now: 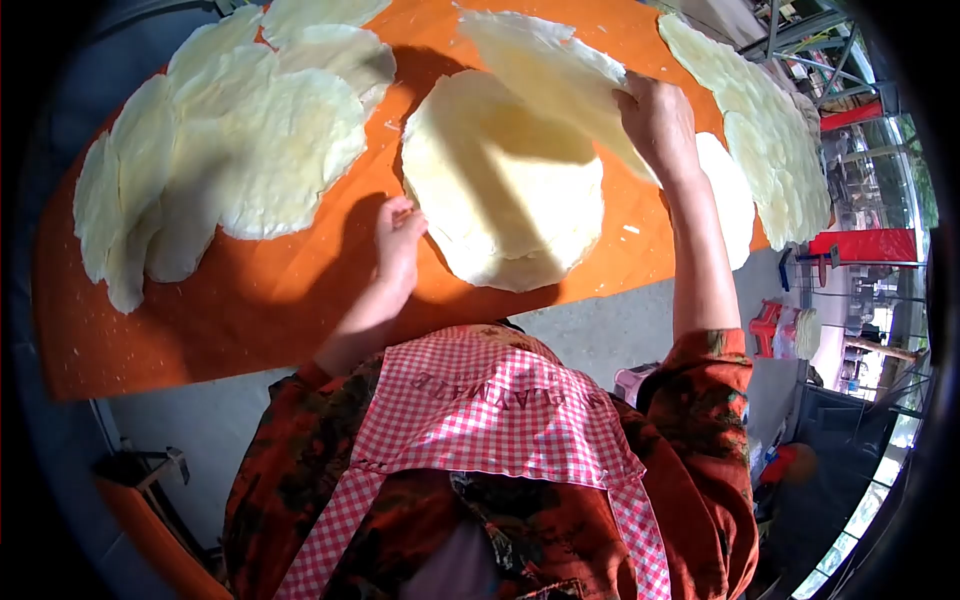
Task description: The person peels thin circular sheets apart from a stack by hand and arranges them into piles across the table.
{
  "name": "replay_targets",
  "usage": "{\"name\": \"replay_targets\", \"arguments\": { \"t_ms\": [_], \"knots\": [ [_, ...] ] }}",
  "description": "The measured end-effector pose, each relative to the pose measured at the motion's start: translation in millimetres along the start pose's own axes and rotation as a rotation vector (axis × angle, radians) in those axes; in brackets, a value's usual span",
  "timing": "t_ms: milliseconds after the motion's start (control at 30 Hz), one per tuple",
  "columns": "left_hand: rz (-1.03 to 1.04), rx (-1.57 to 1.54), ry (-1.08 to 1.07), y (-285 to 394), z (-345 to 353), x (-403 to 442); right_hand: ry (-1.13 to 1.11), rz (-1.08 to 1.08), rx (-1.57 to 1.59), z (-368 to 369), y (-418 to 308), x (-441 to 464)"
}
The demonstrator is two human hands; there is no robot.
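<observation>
In the head view my right hand pinches the edge of a thin, pale round dough sheet. That sheet is lifted and slants up to the left, partly over another round dough sheet lying flat on the orange table. The lifted sheet and my arm throw shadows across the flat one. At the flat sheet's left edge is my left hand, its fingers loosely bent and slightly apart, with nothing visible in them. Whether its fingertips touch the edge I cannot tell.
Overlapping dough sheets cover the table's left side, and another overlapping row runs along the right. A smaller visible piece of sheet lies beneath my right forearm. Red stools stand on the grey floor beyond the table's right edge.
</observation>
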State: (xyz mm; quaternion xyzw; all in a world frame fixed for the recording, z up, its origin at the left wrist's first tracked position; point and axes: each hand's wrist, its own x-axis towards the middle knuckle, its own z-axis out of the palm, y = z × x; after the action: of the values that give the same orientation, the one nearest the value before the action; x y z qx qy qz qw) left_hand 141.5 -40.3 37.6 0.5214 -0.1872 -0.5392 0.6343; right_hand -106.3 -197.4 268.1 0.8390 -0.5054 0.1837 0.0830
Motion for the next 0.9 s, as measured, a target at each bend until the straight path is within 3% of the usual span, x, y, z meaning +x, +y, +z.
{"name": "replay_targets", "arguments": {
  "t_ms": [67, 100, 133, 200, 267, 333, 367, 467, 600, 700, 833, 900],
  "knots": [
    [0.026, 0.069, 0.054, 0.4, -4.0, 22.5, 0.049, -0.086, -0.046, 0.9, -27.0, -12.8],
    [0.004, 0.134, 0.038, 5.2, -0.6, 29.1, -0.138, 0.038, -0.274, 13.5, -52.0, -26.1],
    [-0.019, 0.197, 0.024, 10.7, 3.0, 34.2, -0.004, -0.075, -0.064, 61.6, -47.6, -46.7],
    [-0.022, 0.372, 0.024, 11.5, 3.3, 47.4, -0.086, -0.043, 0.036, 128.7, -68.6, -82.0],
    [0.151, 0.647, 0.04, 6.2, -2.3, 58.9, -0.141, -0.094, 0.097, 193.0, -70.4, -119.0],
    [0.303, 0.817, 0.081, -2.6, -7.1, 74.9, -0.161, -0.056, 0.149, 202.4, -80.0, -129.8],
    [0.261, 0.821, 0.059, -5.8, -11.7, 84.1, -0.11, -0.055, 0.172, 207.8, -79.8, -132.0],
    [0.123, 0.81, -0.028, 1.6, -12.4, 92.9, -0.327, 0.026, 0.225, 187.7, -71.0, -114.2],
    [0.073, 0.886, -0.221, 24.7, 0.5, 92.6, -0.316, 0.032, 0.315, 185.8, -67.3, -112.6],
    [-0.065, 0.646, -0.193, 28.0, 12.2, 86.3, -0.212, 0.007, 0.386, 195.3, -65.5, -118.5],
    [-0.543, 0.086, -0.291, 29.5, 4.7, 80.1, -0.234, 0.007, 0.351, 192.2, -71.8, -115.8],
    [-0.543, 0.033, -0.299, 24.7, 2.4, 69.6, -0.25, -0.016, 0.282, 190.1, -93.7, -116.8]
  ]
}}
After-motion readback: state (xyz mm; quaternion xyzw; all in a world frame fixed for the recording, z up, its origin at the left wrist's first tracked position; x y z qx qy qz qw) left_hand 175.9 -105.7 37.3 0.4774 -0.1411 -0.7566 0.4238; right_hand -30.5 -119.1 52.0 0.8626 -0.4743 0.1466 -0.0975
